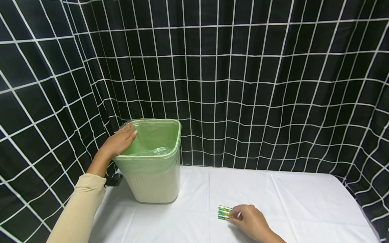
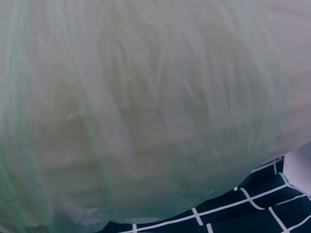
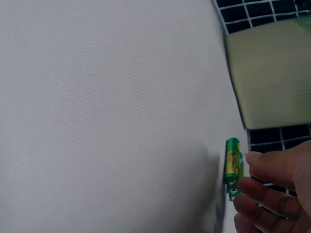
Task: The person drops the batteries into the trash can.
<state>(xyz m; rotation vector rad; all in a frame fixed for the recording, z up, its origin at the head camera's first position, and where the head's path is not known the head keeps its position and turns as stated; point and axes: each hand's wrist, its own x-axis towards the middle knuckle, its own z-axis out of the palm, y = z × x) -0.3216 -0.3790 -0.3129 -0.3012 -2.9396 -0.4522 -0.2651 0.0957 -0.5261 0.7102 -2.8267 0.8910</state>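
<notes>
Green-and-gold, glossy cylindrical batteries point(image 1: 224, 213) sit side by side, right of and nearer than the ribbed off-white bin point(image 1: 156, 185). Right hand point(image 1: 250, 220), fingers curled, pinches their ends farthest from the bin, hiding those ends; cannot tell whether lifted off the white cloth point(image 1: 194, 219). Left hand point(image 1: 120, 140), fingers extended, rests on the bin's left rim, over translucent green plastic liner point(image 1: 149, 165). Behind bin: black, white-gridded curtain point(image 1: 243, 87).

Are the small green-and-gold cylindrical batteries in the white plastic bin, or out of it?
Out: in the head view, the right hand has the batteries at its fingertips, clearly apart from the bin.
</notes>
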